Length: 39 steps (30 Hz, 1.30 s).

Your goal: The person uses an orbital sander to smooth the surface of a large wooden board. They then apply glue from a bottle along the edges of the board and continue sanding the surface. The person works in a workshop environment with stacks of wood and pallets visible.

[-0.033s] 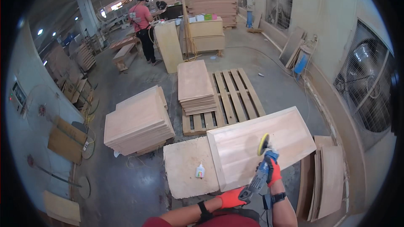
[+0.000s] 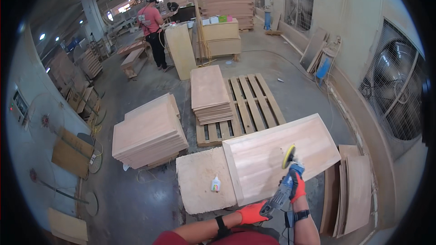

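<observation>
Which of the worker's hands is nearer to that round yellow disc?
The right hand. It grips the blue-and-grey power tool just behind the yellow disc; the left hand holds the tool's rear end, farther from the disc.

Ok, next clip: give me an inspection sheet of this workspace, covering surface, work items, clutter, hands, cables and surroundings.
Surface: pale wooden panel, with a worn board at its left.
Work items: blue and grey power tool; its yellow disc is tilted over the panel, contact unclear.
Clutter: white bottle on the worn board.
Hands: both gloved in orange; left hand grips the tool's rear, right hand nearer the disc.
Cables: dark cord near the right forearm; its full run is hidden.
Surroundings: two panel stacks, slatted pallet, caged wall fan, co-worker in pink farther off.
</observation>
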Motion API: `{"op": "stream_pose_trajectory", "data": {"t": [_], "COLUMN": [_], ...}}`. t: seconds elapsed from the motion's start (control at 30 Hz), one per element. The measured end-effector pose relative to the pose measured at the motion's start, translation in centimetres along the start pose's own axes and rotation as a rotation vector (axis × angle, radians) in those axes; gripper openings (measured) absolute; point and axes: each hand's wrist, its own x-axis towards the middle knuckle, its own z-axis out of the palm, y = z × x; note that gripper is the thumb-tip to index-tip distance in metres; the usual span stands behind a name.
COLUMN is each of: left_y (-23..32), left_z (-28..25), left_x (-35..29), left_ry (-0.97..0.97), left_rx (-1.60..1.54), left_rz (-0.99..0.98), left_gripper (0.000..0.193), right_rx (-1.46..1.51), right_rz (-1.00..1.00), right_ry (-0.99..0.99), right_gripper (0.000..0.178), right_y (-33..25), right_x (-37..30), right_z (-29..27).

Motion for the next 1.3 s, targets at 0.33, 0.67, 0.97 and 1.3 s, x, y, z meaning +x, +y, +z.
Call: {"op": "stream_pose_trajectory", "data": {"t": [0.33,0.67,0.97,1.3], "left_y": [7.7,14.3,6.5,2.4], "left_z": [6.4,13.9,15.1,17.4], "left_x": [-0.1,-8.7,-7.6,-4.4], "left_ry": [-0.333,-0.691,-0.802,-1.211], "left_rx": [0.306,0.463,0.228,-0.421], "left_rz": [0.216,0.312,0.171,-0.011], "left_gripper": [0.091,0.081,0.071,0.046], "right_rx": [0.352,0.362,0.68,0.894], "right_rz": [-0.242,-0.521,-0.62,-0.564], "right_ry": [0.348,0.571,0.713,0.804], "right_gripper": [0.065,0.064,0.048,0.047], "right_y": [4.1,13.7,17.7,20.7], "right_x": [-16.3,-32.3,-40.1,-37.6], "right_z": [-14.9,-26.2,-27.1,-22.5]}}
